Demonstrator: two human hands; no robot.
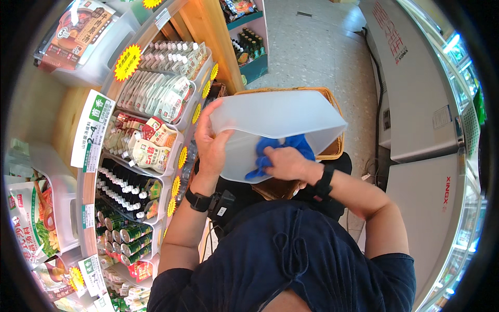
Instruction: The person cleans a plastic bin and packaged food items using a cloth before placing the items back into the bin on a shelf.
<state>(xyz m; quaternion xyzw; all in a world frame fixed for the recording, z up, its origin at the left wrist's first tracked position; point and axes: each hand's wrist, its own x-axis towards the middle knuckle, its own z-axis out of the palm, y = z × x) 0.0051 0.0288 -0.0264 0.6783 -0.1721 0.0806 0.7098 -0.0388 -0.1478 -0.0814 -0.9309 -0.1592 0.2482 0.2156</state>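
A translucent white plastic bin (273, 111) is tilted on its side before me, its opening turned toward my body. My left hand (210, 136) grips its left end, thumb on the near rim and fingers around the outside. Inside the opening, my right hand (286, 162) holds a bunched blue cloth (300, 145) against the bin's inner wall. Part of the cloth hangs below my right fingers. Behind and under the bin stands a wicker basket (338, 146), mostly hidden by it.
On my left, a curved wooden shelf holds clear bins of spouted pouches (171, 99), dark pouches with white caps (128, 191) and green cans (130, 238). Steel refrigerated cabinets (421, 89) line the right side, with a black cable (380, 97) alongside. A teal-edged shelf (253, 68) stands ahead.
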